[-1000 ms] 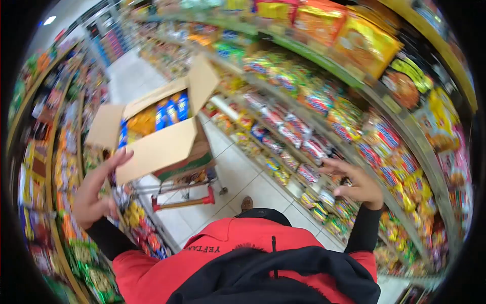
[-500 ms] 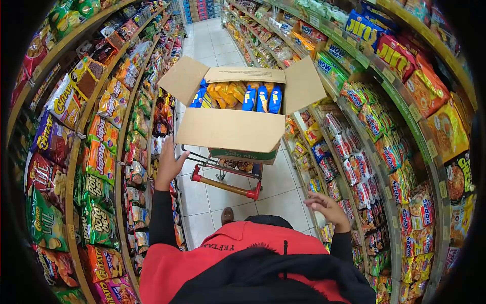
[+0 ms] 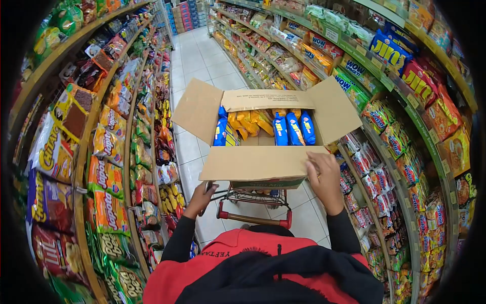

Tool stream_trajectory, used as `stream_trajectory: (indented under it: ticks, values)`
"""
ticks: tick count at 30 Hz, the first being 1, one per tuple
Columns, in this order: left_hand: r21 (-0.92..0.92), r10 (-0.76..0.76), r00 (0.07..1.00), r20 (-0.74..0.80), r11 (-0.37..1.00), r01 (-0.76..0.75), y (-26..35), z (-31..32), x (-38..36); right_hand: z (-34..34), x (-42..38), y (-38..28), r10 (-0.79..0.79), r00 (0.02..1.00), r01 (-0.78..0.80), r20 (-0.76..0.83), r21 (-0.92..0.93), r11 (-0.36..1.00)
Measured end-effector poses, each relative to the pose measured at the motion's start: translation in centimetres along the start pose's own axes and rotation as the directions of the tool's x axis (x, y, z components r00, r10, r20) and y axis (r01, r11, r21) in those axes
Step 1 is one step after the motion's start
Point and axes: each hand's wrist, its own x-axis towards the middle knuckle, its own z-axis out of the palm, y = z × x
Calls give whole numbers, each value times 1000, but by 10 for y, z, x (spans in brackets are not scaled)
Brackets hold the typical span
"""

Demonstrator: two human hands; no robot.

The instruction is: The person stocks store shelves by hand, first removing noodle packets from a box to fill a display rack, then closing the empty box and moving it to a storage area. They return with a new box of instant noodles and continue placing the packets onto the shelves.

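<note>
An open cardboard box [image 3: 260,161] sits on a shopping cart [image 3: 253,218] with its flaps spread outward. Inside are blue packets [image 3: 294,128] and orange packets [image 3: 248,123], with a gap between them. My left hand [image 3: 199,199] is closed around the dark rim at the cart's left side, below the front flap's left corner. At the opposite corner of that flap, my right hand [image 3: 324,178] has its fingers curled on the cardboard edge. The cart's handle, between my body and the box, is untouched by either hand.
Tall shelves of snack bags [image 3: 109,181] line the left side closely. On the right, shelves hold noodle packs [image 3: 392,139] and other packets. A white tiled floor [image 3: 195,55] runs ahead to stacked boxes [image 3: 188,19] at the far end.
My spread left hand has come down and closed on the cart's rim. My right hand has risen to the front flap's right corner. Box and cart appear further right in view.
</note>
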Motion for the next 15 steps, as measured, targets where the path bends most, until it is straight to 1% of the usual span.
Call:
stream_trajectory:
  ticks: [1,2,4,5,6,8,9,10,12,13,15]
  values:
    - [-104,24,1000,-5,994,-24,0,1,-1,2,9,-6,70,993,-56,91,-149,987]
    - [-118,13,1000,3,993,-13,0,0,-1,-2,16,-16,76,991,-59,106,-161,985]
    - [4,-44,993,107,999,44,5,-7,-2,-10,26,-38,82,958,42,274,-421,906]
    - [-9,-27,982,185,1000,29,6,-10,-2,-4,25,-43,118,928,83,353,-506,858]
    - [-10,-28,981,192,999,30,13,-12,-1,7,23,-44,126,927,78,354,-510,857]
    - [-100,53,977,207,994,-33,26,-12,-1,36,11,-44,46,842,120,538,-270,955]
    - [-87,133,964,230,989,-116,18,-9,1,46,7,-50,12,797,96,604,-147,984]
    - [-88,134,964,232,989,-116,11,-5,0,59,2,-55,14,797,95,604,-148,984]
    - [6,225,936,270,972,-235,1,4,-6,84,-8,-65,-63,871,156,487,-152,976]
    - [28,229,918,325,967,-251,3,10,-10,93,-9,-66,-63,871,156,487,-152,976]
    - [6,205,918,340,975,-220,12,29,-22,103,-1,-67,-44,900,129,434,-169,977]
